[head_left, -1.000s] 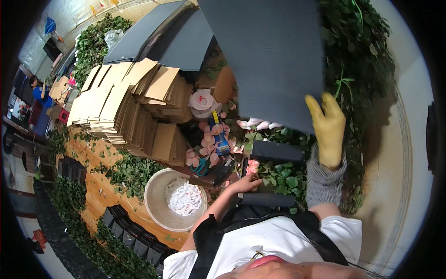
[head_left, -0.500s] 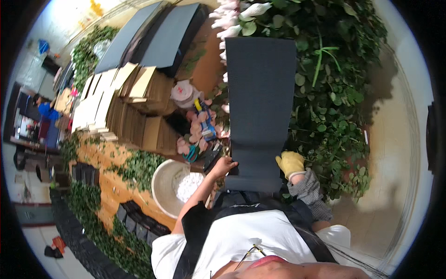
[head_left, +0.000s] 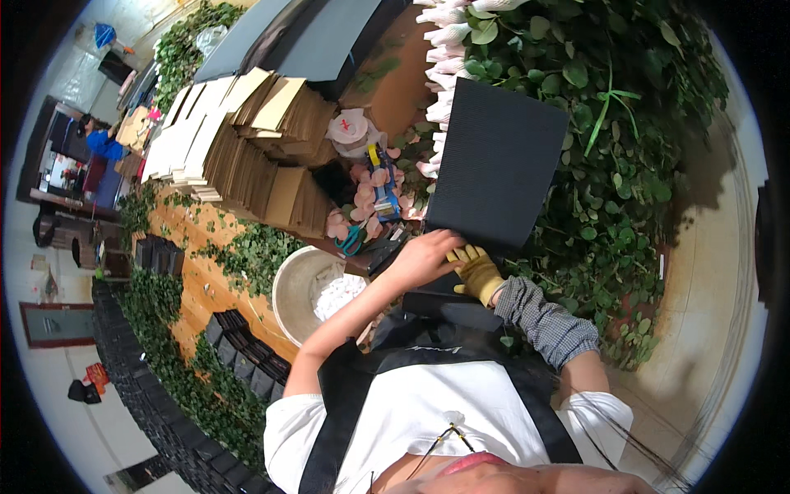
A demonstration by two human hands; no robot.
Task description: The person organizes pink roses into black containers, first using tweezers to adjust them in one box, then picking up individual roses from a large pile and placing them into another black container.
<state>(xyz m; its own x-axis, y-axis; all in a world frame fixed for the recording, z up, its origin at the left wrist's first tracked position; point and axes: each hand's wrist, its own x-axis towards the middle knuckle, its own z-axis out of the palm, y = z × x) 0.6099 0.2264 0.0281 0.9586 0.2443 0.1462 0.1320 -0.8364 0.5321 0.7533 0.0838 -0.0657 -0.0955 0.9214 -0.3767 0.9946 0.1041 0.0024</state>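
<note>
A black corrugated sheet (head_left: pixel 502 165) rises in front of me, creased near its lower end, with a short dark flap (head_left: pixel 457 309) nearer my body. My bare left hand (head_left: pixel 426 257) lies over the crease, fingers stretched toward the right. Beside it, touching or nearly touching its fingertips, is my right hand (head_left: pixel 479 273) in a yellow glove, with a checked grey sleeve over the forearm. The gloved fingers are spread and rest on the sheet near the crease. Parts of both hands' fingertips are hard to make out.
Left of me stand a white tub (head_left: pixel 284 292) of white pieces, teal-handled scissors (head_left: pixel 352 240), a tape dispenser (head_left: pixel 384 193) and stacked cardboard (head_left: pixel 239 165). Leafy stems (head_left: pixel 617 181) heap on the right. Netted pale flower heads (head_left: pixel 448 62) line up behind the sheet. A person in blue (head_left: pixel 104 144) is far left.
My hands have come together over the sheet from its two side edges. The sheet's upper part has tilted right and looks shorter, with a sharper crease. The whole view has shifted.
</note>
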